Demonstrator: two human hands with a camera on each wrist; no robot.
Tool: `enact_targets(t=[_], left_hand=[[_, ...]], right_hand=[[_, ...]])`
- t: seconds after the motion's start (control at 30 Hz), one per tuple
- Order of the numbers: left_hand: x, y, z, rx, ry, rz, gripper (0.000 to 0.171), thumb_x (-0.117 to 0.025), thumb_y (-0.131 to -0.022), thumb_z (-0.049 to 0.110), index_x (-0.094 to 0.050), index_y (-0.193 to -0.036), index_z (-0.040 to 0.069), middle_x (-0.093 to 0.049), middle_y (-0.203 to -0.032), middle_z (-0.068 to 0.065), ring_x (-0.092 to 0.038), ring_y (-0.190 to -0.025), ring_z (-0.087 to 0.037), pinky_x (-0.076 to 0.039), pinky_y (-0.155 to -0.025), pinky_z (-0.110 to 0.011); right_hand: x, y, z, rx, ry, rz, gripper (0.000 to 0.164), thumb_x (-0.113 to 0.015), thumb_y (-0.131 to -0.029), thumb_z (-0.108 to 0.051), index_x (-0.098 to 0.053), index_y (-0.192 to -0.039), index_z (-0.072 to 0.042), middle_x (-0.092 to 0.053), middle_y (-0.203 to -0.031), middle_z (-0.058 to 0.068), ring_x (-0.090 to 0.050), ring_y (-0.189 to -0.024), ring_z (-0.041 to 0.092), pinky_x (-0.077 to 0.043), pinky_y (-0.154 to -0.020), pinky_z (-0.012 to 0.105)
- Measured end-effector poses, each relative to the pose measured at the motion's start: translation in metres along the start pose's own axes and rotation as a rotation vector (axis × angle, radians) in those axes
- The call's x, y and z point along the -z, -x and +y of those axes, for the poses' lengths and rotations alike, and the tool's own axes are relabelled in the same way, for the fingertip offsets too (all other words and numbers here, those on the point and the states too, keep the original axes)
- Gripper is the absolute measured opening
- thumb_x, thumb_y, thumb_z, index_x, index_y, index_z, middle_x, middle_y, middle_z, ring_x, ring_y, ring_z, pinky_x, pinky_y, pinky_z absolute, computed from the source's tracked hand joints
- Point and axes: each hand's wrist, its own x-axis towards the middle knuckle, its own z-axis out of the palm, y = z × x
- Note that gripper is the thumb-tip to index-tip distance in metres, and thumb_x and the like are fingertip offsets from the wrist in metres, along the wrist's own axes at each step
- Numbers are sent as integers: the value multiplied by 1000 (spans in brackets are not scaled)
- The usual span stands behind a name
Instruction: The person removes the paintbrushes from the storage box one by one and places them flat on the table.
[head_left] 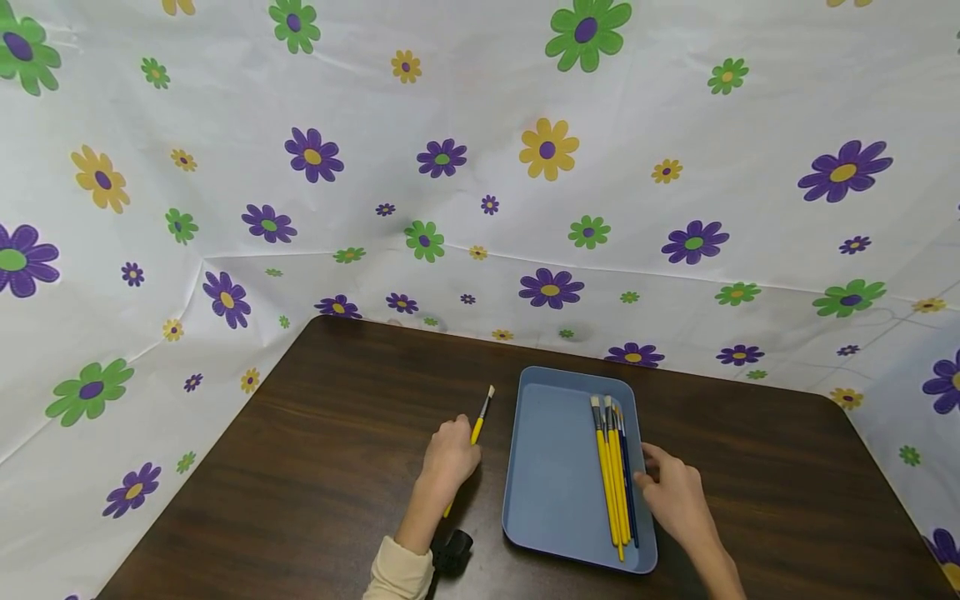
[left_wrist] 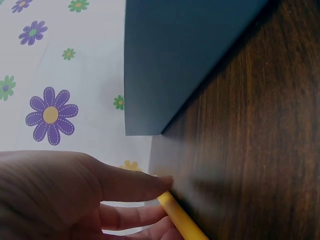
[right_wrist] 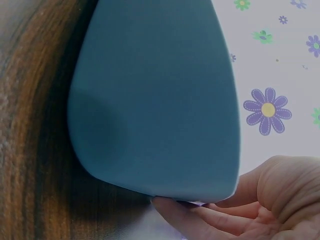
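Observation:
My left hand pinches the yellow handle of a flat paintbrush, just left of the tray. Pale bristles point away from me, and the handle's tail shows below the hand. In the left wrist view, thumb and fingertips meet on the yellow handle close over the wood. My right hand grips the right wall of a blue-grey tray, thumb over the rim and fingers along the outside. Several paintbrushes with yellow and dark blue handles lie together along the tray's right side, bristles away from me.
The tray stands on a dark wood table. A white flower-printed sheet hangs behind the table and along its sides. A small black object sits by my left wrist, near the tray's lower left corner.

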Motion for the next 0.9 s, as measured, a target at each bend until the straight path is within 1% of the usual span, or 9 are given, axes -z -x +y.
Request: enact_targets(t=[0.13, 0.23, 0.3, 0.4, 0.47, 0.6, 0.77, 0.83, 0.9], left_hand=[[0, 0, 1, -12, -54, 28, 20, -78, -89, 5, -63, -94, -6, -57, -77, -13, -64, -68, -32, -54, -58, -45], [1, 1, 2, -40, -87, 79, 20, -79, -88, 7, -64, -92, -5, -57, -77, -13, -65, -70, -34, -55, -59, -47], [1, 2, 3, -60, -91, 120, 19, -80, -88, 7, -64, -91, -3, -57, -79, -13, -65, -71, -34, -55, -59, -47], [2, 2, 7, -98, -65, 186, 17, -79, -89, 6, -64, -93, -3, -58, -84, -13, -63, -74, -33, -55, -59, -46], [3, 3, 11, -129, -28, 227, 15, -77, -91, 6, -65, -95, -2, -59, -89, -14, -63, -77, -33, -55, -61, -47], [2, 6, 21, -199, 37, 286, 13, -75, -92, 4, -67, -100, -2, -61, -99, -16, -63, -84, -33, -57, -65, -46], [-4, 10, 33, -267, 63, 313, 12, -74, -92, 3, -69, -103, 1, -63, -102, -14, -65, -89, -31, -58, -68, -43], [-8, 11, 37, -297, 72, 317, 13, -74, -93, 4, -69, -105, 2, -62, -102, -13, -65, -89, -30, -58, -67, -40], [-11, 13, 41, -337, 83, 319, 15, -73, -93, 2, -68, -107, 0, -61, -102, -13, -64, -86, -27, -56, -63, -35]], right_hand=[[0, -1, 2, -4, 4, -7, 46, -63, -95, 3, -51, -135, 21, -65, -111, 38, -67, -81, 30, -55, -64, 41], [-1, -1, 2, -4, 0, -9, 46, -63, -95, 3, -51, -135, 20, -66, -109, 36, -67, -82, 30, -56, -65, 41], [-1, -1, 2, -4, -5, -6, 46, -63, -95, 3, -51, -136, 20, -67, -108, 35, -67, -81, 29, -55, -65, 41], [0, -1, 2, -4, -10, -9, 46, -63, -95, 3, -51, -136, 20, -67, -108, 35, -67, -81, 29, -55, -64, 40], [0, -1, 3, -4, -12, -12, 46, -63, -95, 3, -50, -136, 20, -67, -107, 35, -67, -82, 29, -55, -64, 41], [1, -1, 2, -8, -14, -16, 47, -63, -95, 3, -50, -137, 20, -67, -107, 34, -68, -84, 31, -55, -65, 42], [2, -1, 2, -10, -16, -23, 47, -63, -95, 2, -50, -137, 19, -68, -106, 33, -68, -84, 31, -55, -65, 42], [2, 0, 2, -8, -17, -25, 47, -63, -95, 2, -49, -137, 19, -68, -106, 33, -67, -83, 30, -55, -65, 41], [2, 0, 2, -7, -17, -26, 47, -63, -95, 2, -50, -137, 19, -68, -105, 33, -67, -82, 30, -55, -64, 41]])
